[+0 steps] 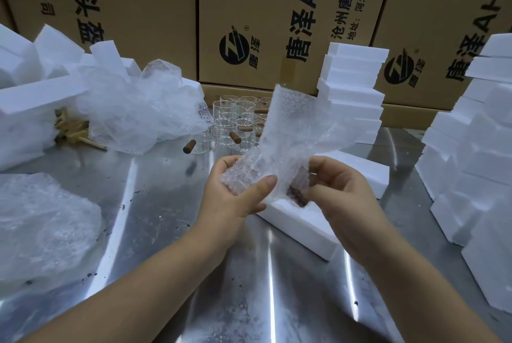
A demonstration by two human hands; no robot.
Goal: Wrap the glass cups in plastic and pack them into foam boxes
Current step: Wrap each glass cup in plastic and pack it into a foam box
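A sheet of bubble wrap [291,123] stands up from between my hands, its lower end rolled around a glass cup [246,176] with a brown wooden handle [297,195] showing through the plastic. My left hand [238,190] grips the wrapped cup from the left, thumb across the front. My right hand [338,184] pinches the wrap at the handle side. Under my hands lies a flat white foam box [304,220]. Several bare glass cups [238,123] with brown handles stand behind on the metal table [171,226].
Heaps of bubble wrap sit at the back left [138,112] and front left [41,226]. White foam pieces are piled at the far left [30,98], stacked at the back centre [354,87] and along the right [476,165]. Printed cardboard cartons [263,9] wall off the back.
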